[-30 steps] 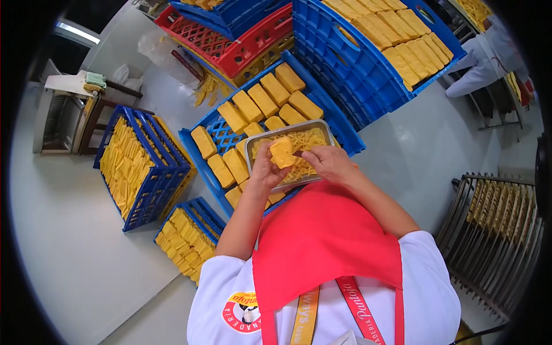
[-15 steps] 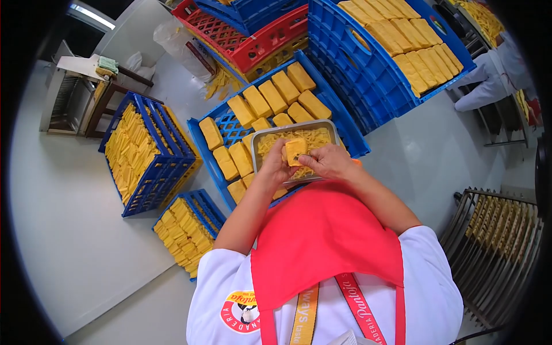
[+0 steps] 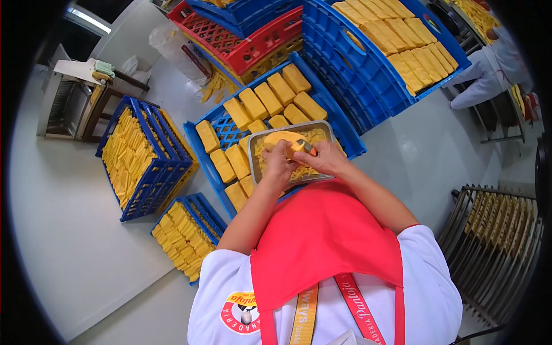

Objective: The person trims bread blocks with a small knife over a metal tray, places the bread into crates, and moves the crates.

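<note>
A yellow loaf [image 3: 283,138] is gripped in my left hand [image 3: 278,161], above a metal tray [image 3: 253,167] of yellow trimmings [image 3: 309,135]. My right hand [image 3: 328,159] is closed around a small knife [image 3: 305,146] with an orange part on its handle; its blade lies against the loaf's right end. The right thumb touches the loaf's near side. Beneath the tray is a blue crate [image 3: 352,138] holding several yellow loaves [image 3: 253,103] in rows.
Tall blue crates [image 3: 368,75] with sliced loaves stand at upper right, a red crate [image 3: 253,54] behind. Filled crates [image 3: 164,187] stand on the left floor. A co-worker [image 3: 489,69] is at upper right, above a metal rack [image 3: 494,230].
The loaf has turned from end-on to lengthwise, and its long side now shows. The knife has come into clear view at its right end. The camera view has shifted slightly.
</note>
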`<action>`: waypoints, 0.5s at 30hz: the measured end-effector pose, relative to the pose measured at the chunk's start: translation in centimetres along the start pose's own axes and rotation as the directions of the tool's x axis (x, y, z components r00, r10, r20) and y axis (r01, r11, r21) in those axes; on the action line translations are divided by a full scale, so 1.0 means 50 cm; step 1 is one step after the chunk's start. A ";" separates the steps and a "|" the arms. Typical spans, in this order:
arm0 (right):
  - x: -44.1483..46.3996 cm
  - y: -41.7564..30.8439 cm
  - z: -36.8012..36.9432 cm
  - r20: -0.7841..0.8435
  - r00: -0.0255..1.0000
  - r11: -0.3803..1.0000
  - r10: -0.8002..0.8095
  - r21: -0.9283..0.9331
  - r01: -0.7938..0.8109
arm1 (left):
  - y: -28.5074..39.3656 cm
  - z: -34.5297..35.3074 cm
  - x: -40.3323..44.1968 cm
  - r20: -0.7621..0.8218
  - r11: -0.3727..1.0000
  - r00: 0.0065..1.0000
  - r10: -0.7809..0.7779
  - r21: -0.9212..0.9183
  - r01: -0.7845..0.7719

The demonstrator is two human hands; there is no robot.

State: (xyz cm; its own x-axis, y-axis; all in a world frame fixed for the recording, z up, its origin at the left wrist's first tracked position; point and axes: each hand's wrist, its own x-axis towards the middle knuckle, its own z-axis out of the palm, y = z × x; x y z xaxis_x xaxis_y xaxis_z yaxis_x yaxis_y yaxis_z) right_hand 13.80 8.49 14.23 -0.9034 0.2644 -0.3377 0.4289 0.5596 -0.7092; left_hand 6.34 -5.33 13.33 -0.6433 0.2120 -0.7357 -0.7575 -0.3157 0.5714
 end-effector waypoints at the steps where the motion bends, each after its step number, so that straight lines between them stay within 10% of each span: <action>1: -0.003 -0.003 0.000 0.059 0.998 1.000 0.028 -0.015 -0.027 | 0.001 0.001 -0.003 -0.045 1.000 0.999 0.017 0.001 -0.017; 5: -0.014 -0.004 0.008 0.194 0.979 0.984 0.055 -0.179 -0.020 | -0.001 -0.026 0.021 -0.042 0.991 0.993 0.110 0.086 -0.106; 7: -0.028 -0.002 0.000 0.153 0.988 0.977 0.022 -0.212 0.011 | -0.021 -0.082 0.089 0.219 0.784 0.850 0.479 0.329 -0.527; 10: -0.032 0.003 -0.017 0.101 0.995 0.967 -0.004 -0.252 0.029 | 0.003 -0.120 0.100 0.523 0.396 0.650 0.552 0.522 -0.756; 15: -0.032 -0.007 -0.025 0.043 0.996 0.964 -0.076 -0.250 0.084 | 0.004 -0.132 0.092 0.666 0.159 0.530 0.525 0.535 -0.830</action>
State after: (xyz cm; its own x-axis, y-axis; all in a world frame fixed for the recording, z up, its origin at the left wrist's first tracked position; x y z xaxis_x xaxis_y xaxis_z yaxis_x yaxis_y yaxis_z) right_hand 15.09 8.88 15.79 -0.9323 0.1873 -0.3093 0.3373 0.7586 -0.5574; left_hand 3.99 -10.53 7.66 -0.8127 0.5625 0.1521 0.3536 0.2687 0.8959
